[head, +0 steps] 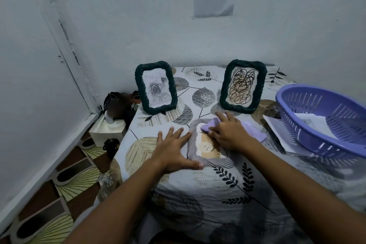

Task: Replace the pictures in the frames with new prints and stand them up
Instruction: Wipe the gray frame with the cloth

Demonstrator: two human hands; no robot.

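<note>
Lying flat at the tabletop's [198, 184] centre, a grey rope-edged frame [210, 161] faces up. The left hand [174, 149] presses its 9 o'clock edge, fingers spread straight, grasping nothing. The right hand [230, 133] pushes a lilac cloth [255, 129] over the glass, fingers curled onto it. Light and rigid, the frame probably has breakable glass; the rim looks the best place for a grip. Three frames in all: two dark green ones stand at 11 o'clock [156, 87] and 1 o'clock [243, 86]. One purple basket [324, 121] sits at 3 o'clock, papers [277, 128] beneath it.
</note>
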